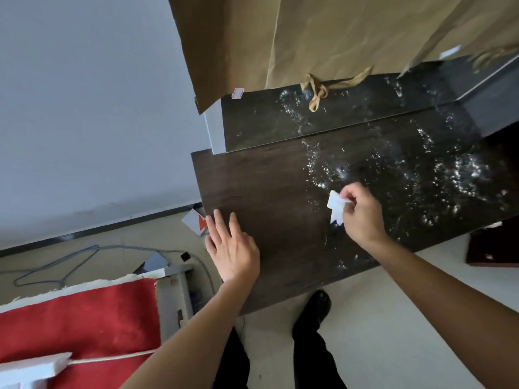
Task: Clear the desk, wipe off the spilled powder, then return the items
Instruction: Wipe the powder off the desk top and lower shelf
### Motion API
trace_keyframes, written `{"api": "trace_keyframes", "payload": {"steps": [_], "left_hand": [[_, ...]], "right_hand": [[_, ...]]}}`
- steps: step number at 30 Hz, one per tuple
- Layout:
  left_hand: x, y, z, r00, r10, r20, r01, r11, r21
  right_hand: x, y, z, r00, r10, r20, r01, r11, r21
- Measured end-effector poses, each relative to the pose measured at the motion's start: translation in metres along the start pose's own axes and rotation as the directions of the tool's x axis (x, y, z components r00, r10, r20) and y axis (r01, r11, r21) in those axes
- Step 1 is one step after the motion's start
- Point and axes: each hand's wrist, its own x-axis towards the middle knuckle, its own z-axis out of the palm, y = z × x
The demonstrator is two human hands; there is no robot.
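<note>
From the head view I am looking down on a dark counter [252, 192] that is lying almost bare, so I am judging the clearing step as largely done; only one brown paper bag [309, 32] is leaning at the far edge. The wiping is just beginning: white spilled powder [449, 169] is covering the right half and the far ledge, while the left half is showing clean wood. My right hand [362, 211] is pinching one folded white tissue [337, 207] at the powder's near-left margin; my left hand [230, 248] is resting open and flat, empty, on the near-left corner. Returning the items is remaining.
</note>
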Motion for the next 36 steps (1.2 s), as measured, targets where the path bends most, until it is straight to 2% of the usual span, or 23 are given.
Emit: {"api": "trace_keyframes", "payload": {"steps": [4,7,10,11,12,14,16,20,23,25,27,28,31,32,33,35,36], "left_hand": [[0.0,0.012,0.021,0.991,-0.101,-0.083,0.107,0.992,0.073],[0.002,0.015,0.029,0.985,-0.119,-0.126,0.136,0.981,0.136],[0.003,0.015,0.033,0.979,-0.134,-0.152,0.159,0.973,0.165],[0.004,0.016,0.034,0.978,-0.137,-0.16,0.164,0.972,0.17],[0.004,0.017,0.034,0.976,-0.14,-0.166,0.169,0.97,0.176],[0.005,0.018,0.035,0.972,-0.142,-0.185,0.177,0.966,0.187],[0.005,0.019,0.034,0.97,-0.142,-0.196,0.179,0.965,0.189],[0.005,0.021,0.034,0.965,-0.15,-0.215,0.192,0.962,0.192],[0.005,0.022,0.034,0.965,-0.137,-0.224,0.182,0.964,0.194],[0.004,0.02,0.033,0.965,-0.132,-0.227,0.177,0.966,0.187],[0.003,0.021,0.032,0.965,-0.138,-0.224,0.181,0.967,0.182],[0.002,0.021,0.031,0.964,-0.142,-0.225,0.185,0.965,0.184],[0.004,0.023,0.03,0.965,-0.14,-0.221,0.181,0.968,0.175],[0.004,0.022,0.03,0.965,-0.136,-0.224,0.176,0.969,0.172],[0.004,0.021,0.031,0.964,-0.13,-0.232,0.172,0.97,0.17],[0.003,0.019,0.033,0.96,-0.122,-0.25,0.167,0.972,0.167],[0.003,0.019,0.034,0.959,-0.12,-0.258,0.167,0.972,0.167]], "right_hand": [[0.104,0.004,0.015,0.997,0.013,-0.079,-0.016,0.999,-0.034],[0.169,0.014,0.023,0.99,0.081,-0.114,-0.09,0.992,-0.083],[0.199,0.021,0.035,0.977,0.187,-0.1,-0.198,0.975,-0.106],[0.197,0.018,0.041,0.978,0.182,-0.102,-0.193,0.975,-0.112],[0.191,0.014,0.049,0.986,0.134,-0.099,-0.146,0.981,-0.127],[0.173,0.001,0.064,0.998,-0.051,-0.039,0.044,0.988,-0.148],[0.165,-0.01,0.072,0.982,-0.189,0.021,0.19,0.971,-0.143],[0.167,-0.006,0.076,0.952,-0.305,-0.032,0.302,0.95,-0.081],[0.165,-0.007,0.074,0.922,-0.38,0.066,0.384,0.921,-0.068],[0.153,-0.003,0.07,0.856,-0.478,0.198,0.494,0.869,-0.039],[0.122,0.013,0.057,0.743,-0.583,0.329,0.623,0.782,-0.02],[0.102,0.022,0.048,0.666,-0.625,0.408,0.673,0.739,0.031],[0.06,0.036,0.019,0.351,-0.682,0.642,0.75,0.615,0.244],[0.068,0.028,0.018,0.34,-0.656,0.674,0.736,0.632,0.244],[0.083,0.017,0.023,0.432,-0.626,0.649,0.712,0.679,0.181],[0.125,-0.006,0.043,0.718,-0.514,0.469,0.581,0.814,0.0],[0.144,-0.015,0.055,0.8,-0.469,0.374,0.525,0.849,-0.058]]}}
